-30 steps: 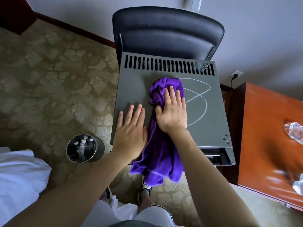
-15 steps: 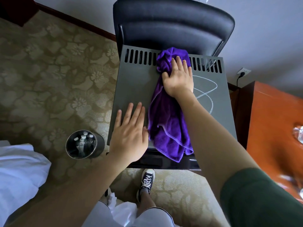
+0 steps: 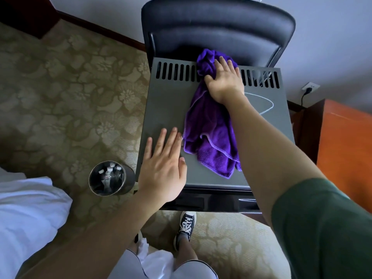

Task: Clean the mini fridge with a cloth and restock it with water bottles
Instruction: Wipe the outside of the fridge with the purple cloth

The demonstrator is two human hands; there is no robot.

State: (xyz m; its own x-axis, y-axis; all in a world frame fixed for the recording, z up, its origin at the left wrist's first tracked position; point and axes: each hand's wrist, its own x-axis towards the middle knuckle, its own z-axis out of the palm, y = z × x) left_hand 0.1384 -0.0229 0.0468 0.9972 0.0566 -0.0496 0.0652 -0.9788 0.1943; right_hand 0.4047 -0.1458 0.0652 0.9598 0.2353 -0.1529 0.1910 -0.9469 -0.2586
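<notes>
The grey top of the mini fridge (image 3: 169,109) fills the middle of the view, with a row of vent slots along its far edge. A purple cloth (image 3: 209,133) lies stretched over it from the vents toward the front. My right hand (image 3: 223,81) presses flat on the cloth's far end, over the vent slots. My left hand (image 3: 165,166) rests flat, fingers straight, on the fridge's front left corner, just left of the cloth. A white chalk-like line (image 3: 265,105) shows on the top to the right of my arm. Several water bottles (image 3: 109,175) stand in a round metal bucket.
The metal bucket (image 3: 128,182) stands on the patterned carpet left of the fridge. A black chair (image 3: 217,27) backs against the fridge's far edge. An orange wooden cabinet (image 3: 346,137) is at the right, white bedding (image 3: 26,214) at the lower left. My shoe (image 3: 186,224) is below the fridge front.
My right hand has pushed the cloth away from me, from the middle of the top to the vent slots at the far edge. The left hand has stayed on the front left corner.
</notes>
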